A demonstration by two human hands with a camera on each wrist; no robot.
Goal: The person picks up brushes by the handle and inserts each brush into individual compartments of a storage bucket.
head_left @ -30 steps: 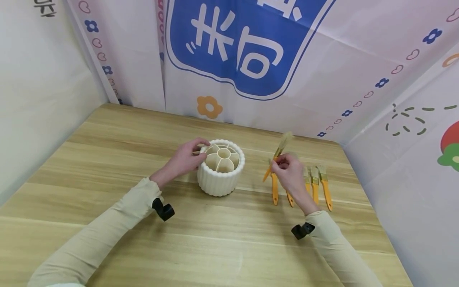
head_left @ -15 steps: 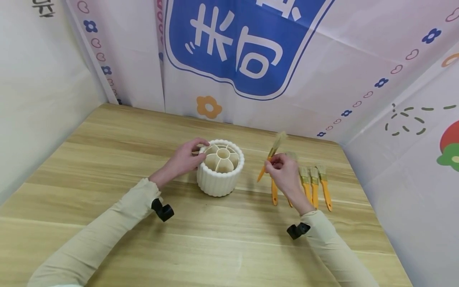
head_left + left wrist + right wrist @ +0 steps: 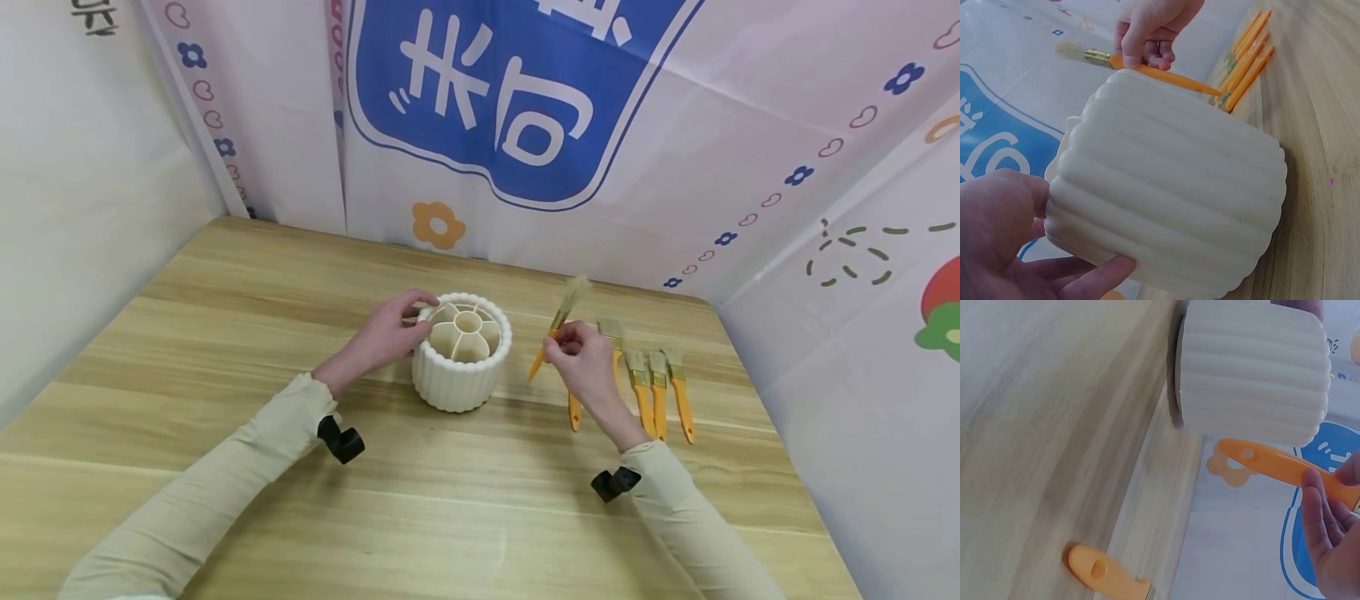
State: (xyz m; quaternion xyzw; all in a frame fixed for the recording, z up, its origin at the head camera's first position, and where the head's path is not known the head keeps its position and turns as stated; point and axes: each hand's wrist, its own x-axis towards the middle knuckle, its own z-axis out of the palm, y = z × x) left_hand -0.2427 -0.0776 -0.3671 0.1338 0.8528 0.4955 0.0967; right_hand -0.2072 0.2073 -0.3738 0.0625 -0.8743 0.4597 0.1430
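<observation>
A white round ribbed organizer (image 3: 455, 385), divided inside into several compartments around a central tube, stands upright on the table. My left hand (image 3: 393, 327) holds it by the left of its rim; in the left wrist view a finger (image 3: 1107, 278) lies along its ribbed outside. To its right, my right hand (image 3: 588, 367) pinches a paintbrush (image 3: 553, 329) by its orange handle. That brush is tilted in the air, pale bristles up and handle end down, apart from the organizer. The right wrist view shows its handle (image 3: 1272, 464) near the ribbed wall.
Several more orange-handled brushes (image 3: 680, 400) lie side by side on the wooden table (image 3: 420, 517) to the right, partly hidden by my right hand. A printed cloth wall (image 3: 637, 242) rises behind the table, with side walls at left and right.
My right hand has carried the brush left, closer to the organizer, uncovering more of the brushes on the table. My left hand and the organizer have stayed in place.
</observation>
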